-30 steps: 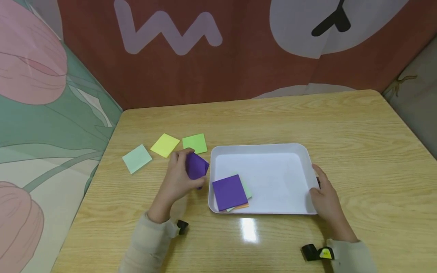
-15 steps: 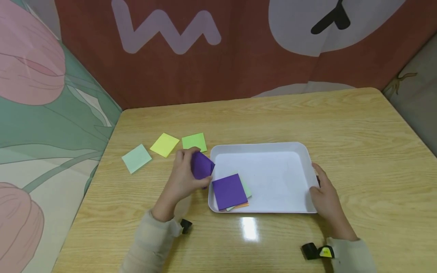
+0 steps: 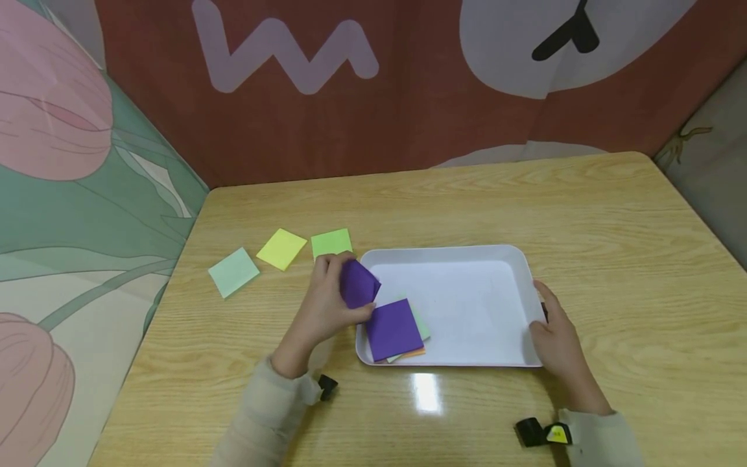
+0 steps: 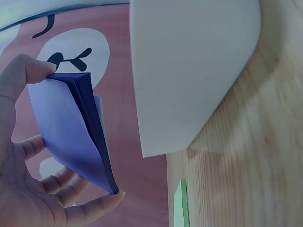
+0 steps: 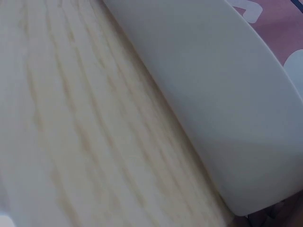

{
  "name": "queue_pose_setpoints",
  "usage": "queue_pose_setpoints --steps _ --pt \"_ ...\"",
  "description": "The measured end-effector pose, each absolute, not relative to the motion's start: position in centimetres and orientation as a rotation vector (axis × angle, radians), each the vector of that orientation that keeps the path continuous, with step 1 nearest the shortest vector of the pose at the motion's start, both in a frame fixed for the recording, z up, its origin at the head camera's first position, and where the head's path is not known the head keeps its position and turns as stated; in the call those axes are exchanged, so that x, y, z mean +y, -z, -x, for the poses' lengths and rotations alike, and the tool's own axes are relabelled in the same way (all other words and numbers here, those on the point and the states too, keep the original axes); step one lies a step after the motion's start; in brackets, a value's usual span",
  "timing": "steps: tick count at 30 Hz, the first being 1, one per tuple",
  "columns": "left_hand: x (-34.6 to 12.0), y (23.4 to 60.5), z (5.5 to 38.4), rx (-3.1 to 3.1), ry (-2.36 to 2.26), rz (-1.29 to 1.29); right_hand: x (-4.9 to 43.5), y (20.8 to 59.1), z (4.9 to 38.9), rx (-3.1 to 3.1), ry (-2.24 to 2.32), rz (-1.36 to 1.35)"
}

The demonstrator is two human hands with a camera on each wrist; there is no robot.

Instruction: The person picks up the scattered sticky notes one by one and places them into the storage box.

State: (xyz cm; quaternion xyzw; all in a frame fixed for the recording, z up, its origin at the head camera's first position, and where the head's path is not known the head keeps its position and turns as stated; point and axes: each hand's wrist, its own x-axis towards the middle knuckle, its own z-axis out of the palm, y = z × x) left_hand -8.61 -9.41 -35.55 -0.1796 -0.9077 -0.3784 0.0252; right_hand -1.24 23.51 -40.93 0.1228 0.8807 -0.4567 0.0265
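Observation:
My left hand (image 3: 327,306) pinches a purple pad of sticky notes (image 3: 358,284) between thumb and fingers, tilted over the left rim of the white tray (image 3: 473,305). The left wrist view shows the held sticky note pad (image 4: 71,127) edge-on, its sheets slightly fanned, with a pale sheet behind it. Inside the tray's lower left corner lies another purple pad (image 3: 395,331), on top of a pale green pad (image 3: 420,322) and an orange one (image 3: 414,353), both mostly covered. At the tray's right end, my right hand (image 3: 557,337) grips the rim, thumb on the near side.
Left of the tray, a mint pad (image 3: 234,272), a yellow pad (image 3: 282,249) and a bright green pad (image 3: 331,242) lie on the wooden table (image 3: 455,201). A printed cloth (image 3: 408,123) hangs behind the table's far edge.
My left hand has moved right with the purple sticky note pad, from beside the tray to over its left rim. The right hand and the tray have stayed in place.

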Motion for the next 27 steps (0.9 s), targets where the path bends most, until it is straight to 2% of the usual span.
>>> queue_pose_setpoints --steps 27 --pt "-7.2 35.4 9.2 -2.797 1.206 0.657 23.6 41.0 1.2 2.727 1.436 -0.360"
